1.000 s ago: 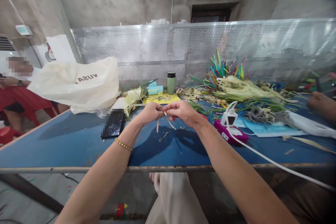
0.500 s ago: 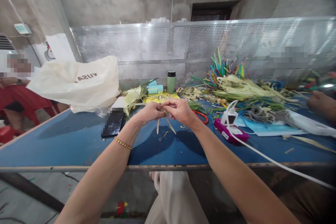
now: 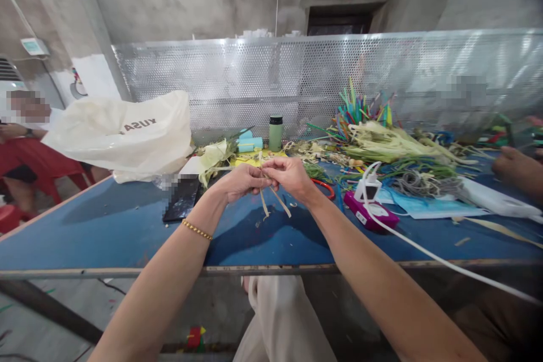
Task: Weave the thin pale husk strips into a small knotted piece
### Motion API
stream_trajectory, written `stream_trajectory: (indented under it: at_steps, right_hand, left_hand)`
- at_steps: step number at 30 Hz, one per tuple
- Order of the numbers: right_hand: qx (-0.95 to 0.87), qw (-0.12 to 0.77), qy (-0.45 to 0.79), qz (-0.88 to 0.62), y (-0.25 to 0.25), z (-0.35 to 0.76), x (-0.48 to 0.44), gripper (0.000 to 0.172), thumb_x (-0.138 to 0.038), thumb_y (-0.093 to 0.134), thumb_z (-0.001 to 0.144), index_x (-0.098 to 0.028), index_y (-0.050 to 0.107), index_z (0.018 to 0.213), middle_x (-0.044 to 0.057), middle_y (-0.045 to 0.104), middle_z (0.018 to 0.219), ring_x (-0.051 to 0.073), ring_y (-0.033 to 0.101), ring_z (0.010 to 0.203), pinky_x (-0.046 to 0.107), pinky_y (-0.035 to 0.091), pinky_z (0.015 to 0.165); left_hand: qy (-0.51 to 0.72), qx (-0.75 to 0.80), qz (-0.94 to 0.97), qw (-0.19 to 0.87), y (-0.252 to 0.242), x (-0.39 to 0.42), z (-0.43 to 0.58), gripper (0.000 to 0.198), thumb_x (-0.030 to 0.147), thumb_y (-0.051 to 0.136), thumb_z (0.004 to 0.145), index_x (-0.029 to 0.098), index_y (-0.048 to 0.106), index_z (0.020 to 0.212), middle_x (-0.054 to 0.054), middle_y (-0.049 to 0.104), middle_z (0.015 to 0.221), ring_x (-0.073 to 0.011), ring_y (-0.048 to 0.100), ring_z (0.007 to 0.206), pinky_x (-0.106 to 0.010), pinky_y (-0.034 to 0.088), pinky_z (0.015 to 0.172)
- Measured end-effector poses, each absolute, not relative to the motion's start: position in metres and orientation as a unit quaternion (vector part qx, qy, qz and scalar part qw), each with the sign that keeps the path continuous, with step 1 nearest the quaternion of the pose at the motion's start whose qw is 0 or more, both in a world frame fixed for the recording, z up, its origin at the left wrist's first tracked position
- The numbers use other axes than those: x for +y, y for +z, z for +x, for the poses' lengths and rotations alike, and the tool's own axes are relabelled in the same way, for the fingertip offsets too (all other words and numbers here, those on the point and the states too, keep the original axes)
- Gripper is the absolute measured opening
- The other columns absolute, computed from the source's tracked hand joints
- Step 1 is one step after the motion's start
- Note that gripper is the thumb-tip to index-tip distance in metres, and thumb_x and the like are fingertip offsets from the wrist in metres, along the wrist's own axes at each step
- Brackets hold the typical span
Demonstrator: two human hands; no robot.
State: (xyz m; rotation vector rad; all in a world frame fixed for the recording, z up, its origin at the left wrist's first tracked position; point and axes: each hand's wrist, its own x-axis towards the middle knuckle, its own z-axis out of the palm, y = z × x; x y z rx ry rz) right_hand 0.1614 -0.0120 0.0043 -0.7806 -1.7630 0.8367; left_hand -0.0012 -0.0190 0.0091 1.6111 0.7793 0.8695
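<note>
Above the middle of the blue table (image 3: 139,237), my left hand (image 3: 245,182) and my right hand (image 3: 292,177) meet fingertip to fingertip. Both are closed in a pinch around pale, dry strips (image 3: 281,203) that look like corn husk. Two strip ends hang below the fingers, spread apart, and a short pale end pokes up above them. Where the strips cross is hidden by my fingers. Behind my hands lies a yellow sheet (image 3: 237,160) with husk scraps on it.
A green thermos (image 3: 275,136) stands behind. At left are a white plastic bag (image 3: 123,133) and a dark tablet-like device (image 3: 182,201). At right lie a husk pile (image 3: 394,144), a magenta power strip (image 3: 369,214) with white cable, and a red loop (image 3: 326,188). Another person's hand (image 3: 517,167) is far right.
My hands have shifted slightly right with the strips, still pinched together. The hanging strip ends have also swung to the right and turned a little.
</note>
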Motion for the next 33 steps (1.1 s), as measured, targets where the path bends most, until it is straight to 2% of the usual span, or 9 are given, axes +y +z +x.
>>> stream_trajectory:
  at_steps: [6,12,15,21,26,33]
  right_hand:
    - [-0.736,0.490,0.317,-0.345,0.007,0.160,-0.016,0.027,-0.035,0.063,0.075,-0.012,0.066,0.090,0.001,0.063,0.066,0.006,0.048,0.047,0.018,0.039,0.043]
    - [-0.774,0.473,0.232,-0.351,0.004,0.162,-0.008,0.022,-0.031,0.068,0.072,-0.013,0.065,0.084,0.006,0.067,0.078,0.013,0.059,0.068,0.022,0.047,0.059]
    - [-0.776,0.469,0.207,-0.367,0.001,0.162,-0.005,0.022,-0.030,0.068,0.071,-0.013,0.066,0.085,0.005,0.067,0.076,0.013,0.059,0.066,0.023,0.047,0.061]
    - [-0.789,0.461,0.187,-0.360,-0.002,0.162,-0.004,0.013,-0.027,0.063,0.074,-0.014,0.064,0.074,0.003,0.065,0.070,0.012,0.056,0.063,0.022,0.043,0.059]
    - [-0.779,0.477,0.167,-0.371,-0.002,0.161,-0.007,0.012,-0.026,0.061,0.074,-0.015,0.064,0.073,0.001,0.061,0.064,0.011,0.052,0.059,0.021,0.040,0.056]
    - [-0.779,0.476,0.130,-0.387,0.000,0.159,-0.008,0.014,-0.029,0.065,0.073,-0.015,0.063,0.076,0.001,0.062,0.067,0.011,0.052,0.062,0.022,0.039,0.058]
  left_hand:
    - [0.400,0.352,0.674,0.512,0.005,-0.016,0.003,0.012,0.017,0.073,0.061,0.007,0.067,0.065,-0.004,0.060,0.060,-0.0051,0.042,0.048,-0.021,0.028,0.045]
    - [0.417,0.390,0.664,0.483,0.002,-0.012,0.004,0.006,0.012,0.067,0.059,0.009,0.062,0.056,-0.001,0.056,0.054,-0.0054,0.041,0.046,-0.022,0.028,0.044]
    - [0.410,0.388,0.680,0.468,0.000,-0.011,0.005,0.005,0.013,0.065,0.058,0.010,0.061,0.056,0.000,0.055,0.053,-0.0055,0.041,0.046,-0.021,0.029,0.044]
    - [0.396,0.399,0.701,0.439,-0.004,-0.010,0.004,0.008,0.017,0.066,0.059,0.010,0.061,0.058,0.002,0.052,0.051,-0.0056,0.039,0.045,-0.021,0.029,0.044]
    - [0.391,0.395,0.708,0.436,-0.004,-0.011,0.005,0.020,0.023,0.069,0.060,0.012,0.055,0.050,0.003,0.047,0.048,-0.0053,0.037,0.045,-0.022,0.027,0.044]
    - [0.387,0.415,0.699,0.435,-0.003,-0.014,0.007,0.010,0.015,0.064,0.057,0.012,0.057,0.051,0.002,0.049,0.049,-0.0059,0.037,0.045,-0.022,0.026,0.044]
